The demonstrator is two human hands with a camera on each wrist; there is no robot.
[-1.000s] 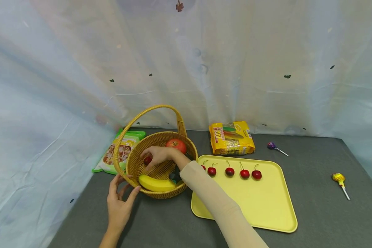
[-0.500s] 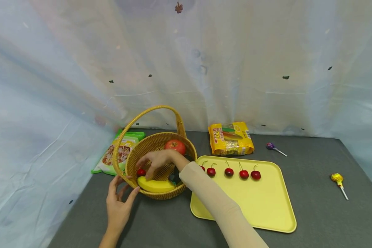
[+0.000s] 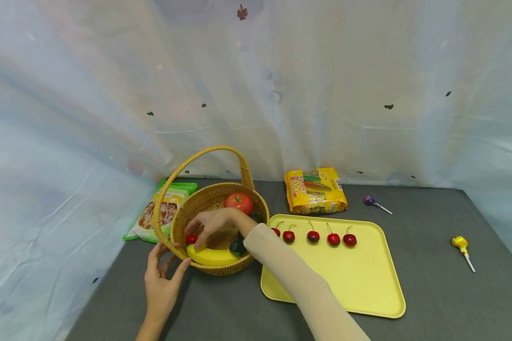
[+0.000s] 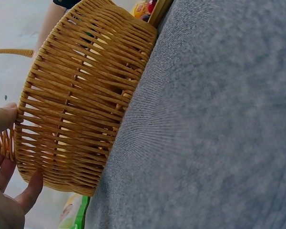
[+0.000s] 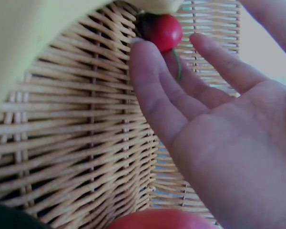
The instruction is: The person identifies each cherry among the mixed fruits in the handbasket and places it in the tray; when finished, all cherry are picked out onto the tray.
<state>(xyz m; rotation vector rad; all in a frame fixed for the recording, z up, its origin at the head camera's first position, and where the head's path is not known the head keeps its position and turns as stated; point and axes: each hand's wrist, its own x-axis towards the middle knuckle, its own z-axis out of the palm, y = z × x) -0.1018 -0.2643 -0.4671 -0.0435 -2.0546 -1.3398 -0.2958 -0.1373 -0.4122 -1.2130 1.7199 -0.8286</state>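
A woven basket [image 3: 224, 271] with a tall handle [image 3: 215, 148] stands left of centre. My left hand [image 3: 160, 286] holds its near left rim by the handle's foot, as the left wrist view also shows [image 4: 7, 191]. Inside lie a red apple [image 3: 239, 202], a yellow banana [image 3: 213, 257], a dark item [image 3: 237, 246] and a red cherry [image 3: 191, 239]. My right hand [image 3: 213, 225] reaches over the rim into the basket, its fingers loosely extended. In the right wrist view the fingers [image 5: 155, 90] lie close around the stemmed cherry [image 5: 167, 32], against the basket's wall; contact is unclear.
A yellow tray [image 3: 345, 279] with a row of several cherries [image 3: 313, 237] lies right of the basket, under the right sleeve [image 3: 298, 274]. Behind are a yellow snack bag [image 3: 315, 191] and a green-and-white bag [image 3: 158, 213]. Two lollipops, purple [image 3: 369, 200] and yellow [image 3: 460, 242], lie right.
My right hand has moved slightly lower and nearer in the basket, and the cherry has gone down from between its fingers to beside the banana. The left hand keeps its hold.
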